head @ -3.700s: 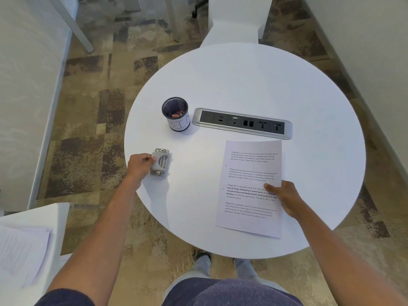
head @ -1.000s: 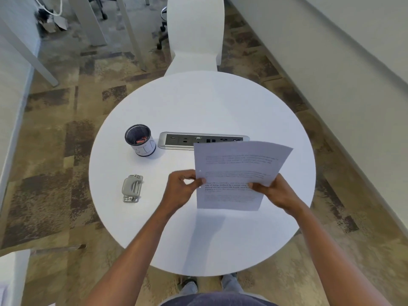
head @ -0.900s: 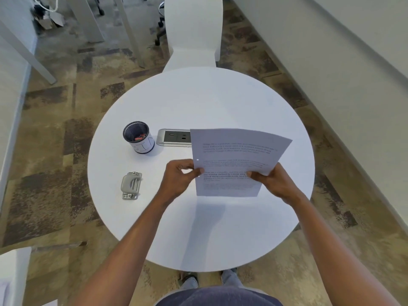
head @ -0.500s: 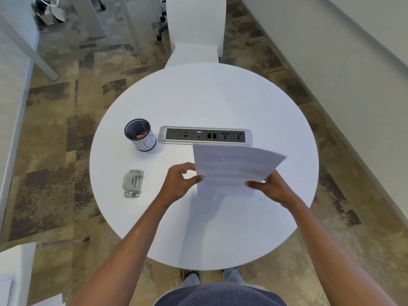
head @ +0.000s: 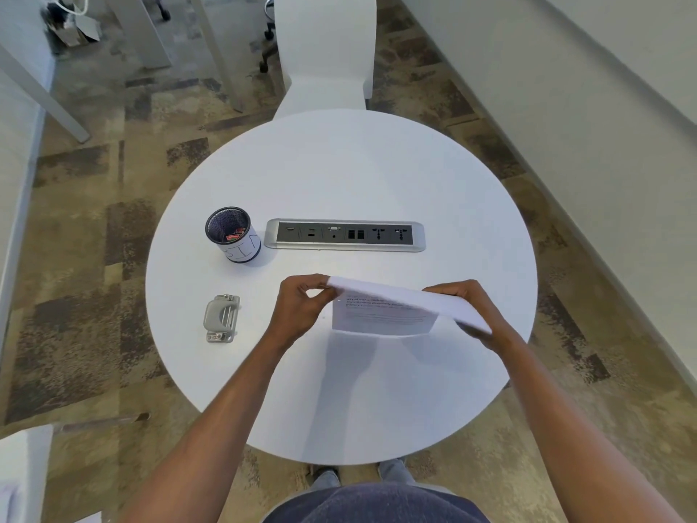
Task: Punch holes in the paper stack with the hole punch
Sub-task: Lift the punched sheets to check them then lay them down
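Note:
The paper stack (head: 384, 315), white with printed text, is held above the round white table (head: 339, 175), its upper half bent over toward me. My left hand (head: 301, 307) pinches its top left corner. My right hand (head: 471, 311) grips its right edge. The grey metal hole punch (head: 221, 318) lies on the table to the left of my left hand, apart from both hands and from the paper.
A black mesh pen cup (head: 233, 235) stands at the left, beside a grey socket panel (head: 345, 235) set into the tabletop. A white chair (head: 324, 54) stands beyond the table. A white wall (head: 584, 88) runs along the right.
The hole punch was let go and both hands lifted the paper off the table. Over the last second the sheet's top has folded down toward me.

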`<state>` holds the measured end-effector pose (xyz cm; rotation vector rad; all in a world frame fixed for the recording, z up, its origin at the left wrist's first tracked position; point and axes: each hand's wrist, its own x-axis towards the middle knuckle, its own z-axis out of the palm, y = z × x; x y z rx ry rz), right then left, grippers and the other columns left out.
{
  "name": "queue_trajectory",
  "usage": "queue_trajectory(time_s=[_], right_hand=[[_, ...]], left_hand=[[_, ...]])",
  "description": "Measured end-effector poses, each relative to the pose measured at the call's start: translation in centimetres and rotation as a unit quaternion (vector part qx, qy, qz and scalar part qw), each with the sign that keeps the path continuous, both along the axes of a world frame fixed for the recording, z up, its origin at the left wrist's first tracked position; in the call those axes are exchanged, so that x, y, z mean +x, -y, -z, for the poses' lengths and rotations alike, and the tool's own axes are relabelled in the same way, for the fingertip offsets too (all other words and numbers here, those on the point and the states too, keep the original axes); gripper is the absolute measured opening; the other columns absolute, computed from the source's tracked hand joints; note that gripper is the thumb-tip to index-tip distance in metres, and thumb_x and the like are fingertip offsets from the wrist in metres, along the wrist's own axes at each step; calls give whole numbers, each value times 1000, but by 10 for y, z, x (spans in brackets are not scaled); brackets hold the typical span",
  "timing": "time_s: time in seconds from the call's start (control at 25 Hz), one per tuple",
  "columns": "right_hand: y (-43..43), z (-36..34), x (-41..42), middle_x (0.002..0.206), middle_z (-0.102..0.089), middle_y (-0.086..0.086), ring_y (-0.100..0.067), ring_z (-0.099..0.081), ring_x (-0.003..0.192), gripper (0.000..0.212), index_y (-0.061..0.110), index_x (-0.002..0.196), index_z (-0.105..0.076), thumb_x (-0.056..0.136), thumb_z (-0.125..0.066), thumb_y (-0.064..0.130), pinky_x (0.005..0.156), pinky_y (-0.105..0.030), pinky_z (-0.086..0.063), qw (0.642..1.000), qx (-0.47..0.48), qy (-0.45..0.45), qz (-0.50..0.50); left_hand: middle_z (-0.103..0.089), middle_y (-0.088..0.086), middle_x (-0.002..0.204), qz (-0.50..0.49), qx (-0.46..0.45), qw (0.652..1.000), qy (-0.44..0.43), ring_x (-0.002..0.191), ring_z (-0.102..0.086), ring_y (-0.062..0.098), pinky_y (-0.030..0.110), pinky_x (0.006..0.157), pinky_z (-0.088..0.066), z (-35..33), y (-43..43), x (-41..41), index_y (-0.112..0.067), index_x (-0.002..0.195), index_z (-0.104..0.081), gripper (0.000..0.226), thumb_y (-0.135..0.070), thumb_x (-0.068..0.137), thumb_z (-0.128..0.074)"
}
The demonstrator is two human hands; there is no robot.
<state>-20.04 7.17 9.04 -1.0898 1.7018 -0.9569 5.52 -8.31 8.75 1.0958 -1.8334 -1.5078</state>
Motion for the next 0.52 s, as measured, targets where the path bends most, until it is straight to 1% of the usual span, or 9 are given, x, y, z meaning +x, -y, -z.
queue_trajectory(time_s=[0.04,0.08,0.12,0.16,0.2,0.32,0.44,0.52], right_hand=[[1,1,-1,75,-62,2,-9,-52,73,6,4,84,-71,88,-68,7,65,-26,-39,1000,2,8,20],[2,0,-1,83,-65,6,-9,-57,77,3,8,89,-72,89,-68,10,69,-26,-43,998,6,31,49],[4,-1,-1,95,-72,7,-9,-65,86,11,16,98,-72,90,-68,9,76,-26,-49,996,6,55,69],[5,-4,-1,107,-74,6,-10,-69,97,22,22,107,-70,90,-68,8,84,-27,-53,995,1,73,73],[6,-6,-1,114,-74,4,-12,-69,104,28,24,112,-69,90,-68,7,89,-30,-54,995,-3,79,67],[8,-14,-2,117,-73,6,-14,-68,107,29,26,113,-69,90,-67,8,94,-34,-53,994,-8,89,57],[12,-19,-4,117,-73,7,-15,-68,107,29,28,112,-69,91,-67,8,93,-35,-54,994,-18,93,59],[13,-20,-4,117,-73,6,-16,-69,107,28,27,112,-70,90,-67,9,93,-37,-54,993,-22,96,58]], left_hand=[[-76,0,87,-13,14,1000,-8,81,-69,9,17,75,-49,-1,1,-2,-9,86,-76,8,-6,79,-73],[-77,-3,87,-21,26,999,-15,80,-69,9,16,75,-49,-2,1,-3,-10,87,-77,9,-8,79,-74],[-77,-4,88,-24,32,999,-20,81,-70,10,16,75,-50,-3,2,-4,-11,88,-77,10,-9,79,-74],[-77,-4,90,-23,33,999,-20,82,-70,11,17,76,-51,-4,3,-4,-12,89,-77,11,-10,79,-74],[-77,-3,92,-20,33,999,-19,83,-70,13,19,77,-52,-5,3,-4,-12,91,-77,12,-12,79,-75],[-77,-1,92,-21,43,999,-23,83,-70,13,22,79,-52,-6,5,-4,-14,91,-77,12,-12,79,-75],[-77,-2,92,-25,48,998,-30,85,-70,16,28,83,-54,-8,6,-5,-15,91,-77,13,-12,79,-75],[-77,-2,92,-25,47,998,-33,85,-70,15,27,83,-54,-10,7,-5,-14,92,-77,13,-13,79,-75]])
